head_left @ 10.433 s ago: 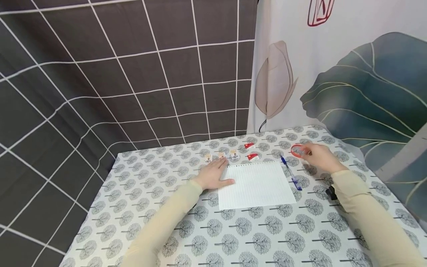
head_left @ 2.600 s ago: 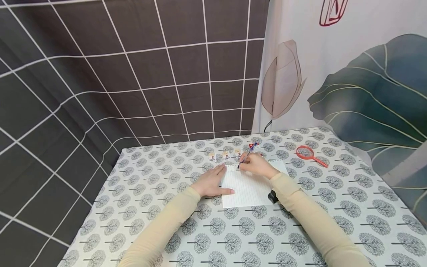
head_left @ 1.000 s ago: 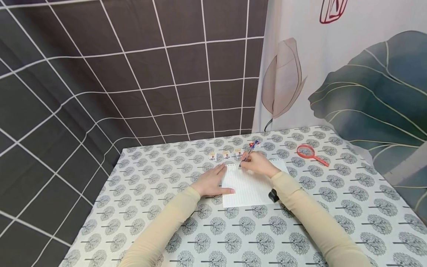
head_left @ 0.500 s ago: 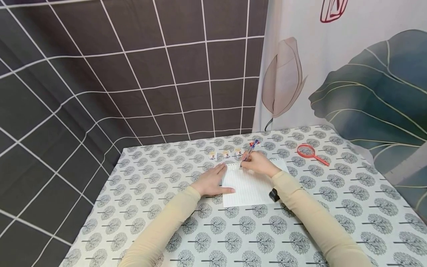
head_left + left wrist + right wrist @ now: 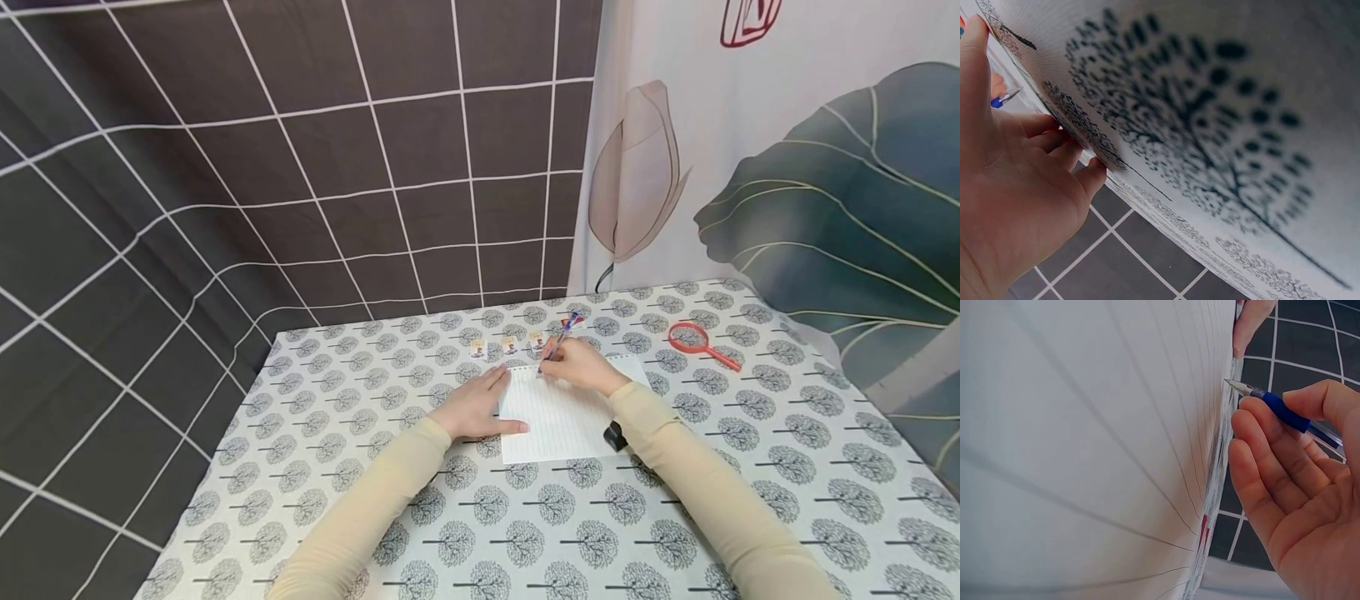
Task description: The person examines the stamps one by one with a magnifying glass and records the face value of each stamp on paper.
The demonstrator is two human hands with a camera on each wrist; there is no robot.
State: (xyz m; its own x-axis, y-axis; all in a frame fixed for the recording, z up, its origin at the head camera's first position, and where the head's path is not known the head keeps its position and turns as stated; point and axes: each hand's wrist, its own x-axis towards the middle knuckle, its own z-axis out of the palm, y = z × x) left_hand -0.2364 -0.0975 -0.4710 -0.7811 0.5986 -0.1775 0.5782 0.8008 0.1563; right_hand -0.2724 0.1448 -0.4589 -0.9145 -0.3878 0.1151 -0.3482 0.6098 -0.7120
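A lined sheet of paper (image 5: 555, 425) with a perforated top edge lies on the table. My left hand (image 5: 474, 408) rests flat at its left side, thumb over the sheet and fingers towards the upper left corner. Near the top of the page, my right hand (image 5: 581, 368) pinches a blue ballpoint pen (image 5: 564, 332), tilted with its tip down at the paper. The right wrist view shows thumb and fingertips around the blue grip (image 5: 1285, 412), the metal point right at the sheet. Faint marks at the upper left of the page are too small to read.
Beyond the sheet lie three small picture cards (image 5: 510, 346) in a row. A red-and-white card (image 5: 576, 322) is partly behind the pen. To the right is a red magnifying glass (image 5: 723, 359). The table has a tree-print cloth (image 5: 337, 517); curtains (image 5: 412, 200) hang behind.
Ten seconds ago my right hand held the magnifying glass and the pen lay beside the sheet. Since then the glass was put down and the pen picked up. Recently, the pen has shifted only slightly.
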